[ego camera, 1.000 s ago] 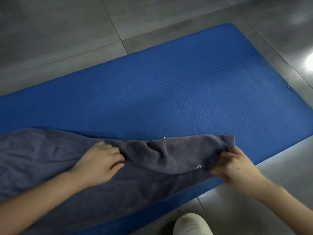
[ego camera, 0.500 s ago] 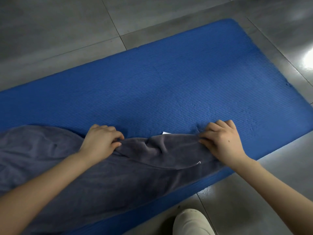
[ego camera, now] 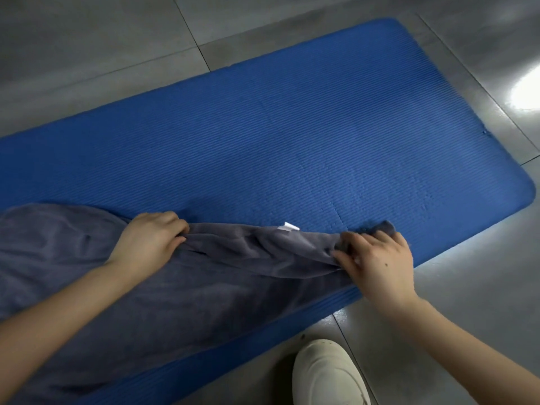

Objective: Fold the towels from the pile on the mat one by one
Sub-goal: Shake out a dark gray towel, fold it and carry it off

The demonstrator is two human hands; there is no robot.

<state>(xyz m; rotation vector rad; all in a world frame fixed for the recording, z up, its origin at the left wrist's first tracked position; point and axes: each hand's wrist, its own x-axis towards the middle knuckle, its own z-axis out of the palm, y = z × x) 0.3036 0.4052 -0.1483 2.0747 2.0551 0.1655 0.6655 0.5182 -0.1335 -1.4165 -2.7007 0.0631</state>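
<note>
A grey towel [ego camera: 204, 287] lies rumpled across the lower left of the frame, on the near side of a blue mat [ego camera: 321, 127]. Your left hand [ego camera: 149, 244], centre left, curls its fingers over the towel's far edge. Your right hand [ego camera: 377, 258], right of centre, grips the towel's right end, and a bunched corner pokes out past your fingers. A white tag [ego camera: 287, 227] sits between your hands. A white shoe [ego camera: 324, 372] shows at the bottom.

1 white shoe [ego camera: 327, 372] stands on the grey tiled floor [ego camera: 87, 39], which shows a bright reflection [ego camera: 526, 92].
</note>
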